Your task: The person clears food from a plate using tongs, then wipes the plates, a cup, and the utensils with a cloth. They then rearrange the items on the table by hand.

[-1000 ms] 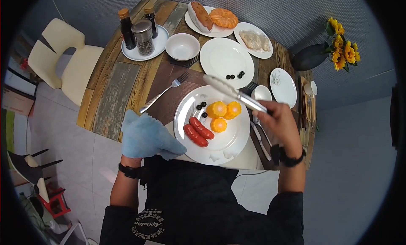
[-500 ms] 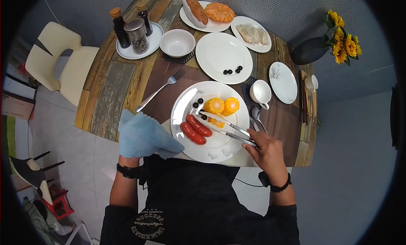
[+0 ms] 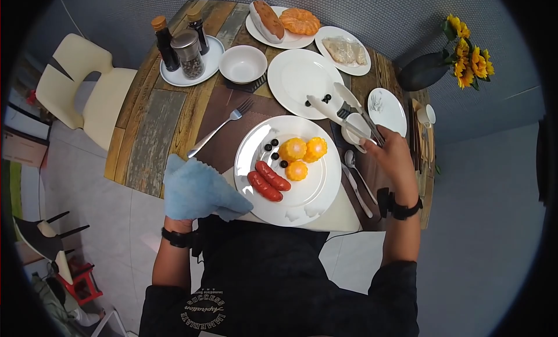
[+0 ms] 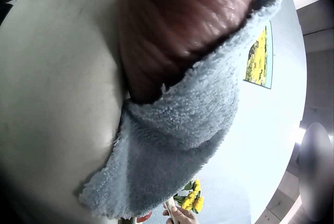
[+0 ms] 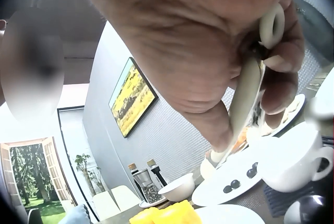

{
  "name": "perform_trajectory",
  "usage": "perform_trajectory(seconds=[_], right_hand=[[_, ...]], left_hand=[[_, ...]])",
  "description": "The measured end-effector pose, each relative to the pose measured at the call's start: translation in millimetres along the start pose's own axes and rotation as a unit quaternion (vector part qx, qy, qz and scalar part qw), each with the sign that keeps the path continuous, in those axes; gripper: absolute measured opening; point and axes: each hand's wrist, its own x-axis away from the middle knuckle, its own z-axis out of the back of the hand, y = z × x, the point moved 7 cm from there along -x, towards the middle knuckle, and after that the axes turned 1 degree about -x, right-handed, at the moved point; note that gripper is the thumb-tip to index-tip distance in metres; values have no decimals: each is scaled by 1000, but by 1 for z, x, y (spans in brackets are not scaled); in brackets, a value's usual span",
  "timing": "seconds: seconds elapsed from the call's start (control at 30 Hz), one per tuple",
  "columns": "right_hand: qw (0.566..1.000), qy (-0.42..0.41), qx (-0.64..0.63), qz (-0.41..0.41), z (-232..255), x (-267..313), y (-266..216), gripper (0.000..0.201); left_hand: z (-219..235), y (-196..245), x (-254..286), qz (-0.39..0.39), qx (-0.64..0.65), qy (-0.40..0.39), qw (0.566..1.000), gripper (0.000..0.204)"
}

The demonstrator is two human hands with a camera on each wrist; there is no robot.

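Note:
A blue towel point(image 3: 197, 186) covers my left hand point(image 4: 182, 31), hiding its fingers. The towel's tip reaches the near rim of a large white plate point(image 3: 317, 203). That plate holds two red sausages point(image 3: 265, 186), three yellow corn pieces point(image 3: 296, 171) and several round black berries point(image 3: 267, 147). My right hand point(image 3: 394, 157) grips a pair of tongs point(image 3: 325, 108) with pale tips and metal arms. The tongs' tips stand apart over the farther white plate point(image 3: 293, 75), close to its black berries point(image 5: 235, 184). Below the tongs, a white cup point(image 5: 292, 156) is partly covered in the head view.
A fork point(image 3: 221, 128) lies left of the near plate, a knife point(image 3: 357, 193) and spoon point(image 3: 350, 158) right. Farther back are a white bowl point(image 3: 243, 64), a tray of bottles point(image 3: 212, 57) and a bread plate point(image 3: 290, 43). A dark vase point(image 3: 423, 72) holds sunflowers.
My right hand has moved the tongs from the near plate to the far plate's berries. Against one second ago, one more black berry lies on the near plate. The left hand stays under the towel.

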Motion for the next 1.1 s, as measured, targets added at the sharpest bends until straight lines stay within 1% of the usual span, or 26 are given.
perform_trajectory(seconds=[0.03, 0.07, 0.13, 0.17, 0.23, 0.3, 0.37, 0.43, 0.5, 0.53, 0.57, 0.6, 0.63, 0.67, 0.73, 0.77, 0.9, 0.97, 1.0, 1.07, 1.1], right_hand=[[999, -23, 24, -39, -3, -5, 1, 35], [999, -22, 24, -40, -4, -8, -4, 35], [996, -37, 74, -26, -7, -12, -13, 38], [996, -37, 74, -27, -8, -13, -14, 38], [991, -41, 128, 6, -13, -14, -19, 39], [991, -35, 128, 7, -17, -12, -20, 39], [991, -28, 128, 9, -21, -9, -21, 39], [995, -24, 98, -5, -25, -6, -19, 38], [996, -21, 87, -2, -31, -3, -16, 37], [997, -19, 76, 3, -34, -2, -15, 37], [997, -19, 76, 3, -37, 0, -15, 37], [997, -12, 70, 1, -39, 1, -16, 36], [998, -4, 64, -1, -41, 3, -15, 35], [998, -4, 64, -1, -44, 4, -14, 35], [1000, 8, 21, 7, -49, 7, -11, 33], [1000, 7, 21, 8, -52, 8, -10, 33], [999, 23, 15, 17, -51, 10, -8, 32], [999, 31, 22, 25, -49, 9, -10, 32], [999, 26, 25, 27, -49, 8, -10, 32], [999, 23, 29, 29, -48, 5, -10, 32], [998, 32, 31, 43, -47, 4, -11, 31]], left_hand=[[-6, -3, 2, -7, -10, -9, 1000, 20], [-10, -4, 3, -14, -19, -19, 1000, 20], [-11, -3, 3, -22, -21, -10, 999, 21], [-8, -1, 1, -27, -24, -2, 999, 22], [2, 5, -4, -25, -26, -12, 999, 23], [2, 5, -4, -21, -27, -21, 999, 24], [-2, -3, 1, 3, 12, 1, 1000, 24], [-8, -9, 4, 17, 24, -6, 1000, 24], [-11, -14, 9, 30, 36, -12, 999, 24], [-17, -16, 13, 32, 20, -56, 998, 20], [-23, -17, 15, 35, 5, -99, 994, 21], [-25, -17, 15, 34, 5, -100, 994, 21], [-21, -14, 11, 22, 4, -64, 998, 20], [-17, -12, 9, 11, 2, -28, 1000, 23], [-14, -12, 7, 23, 14, -26, 999, 23], [-13, -13, 7, 36, 26, -21, 999, 23], [-12, -13, 6, 40, 25, -20, 999, 24], [-8, -6, 4, 13, 0, -22, 1000, 23], [-5, -5, 3, 13, 0, -22, 1000, 23], [3, 6, -2, -28, -1, -13, 1000, 22], [9, 9, -6, -27, -1, -12, 1000, 22]])
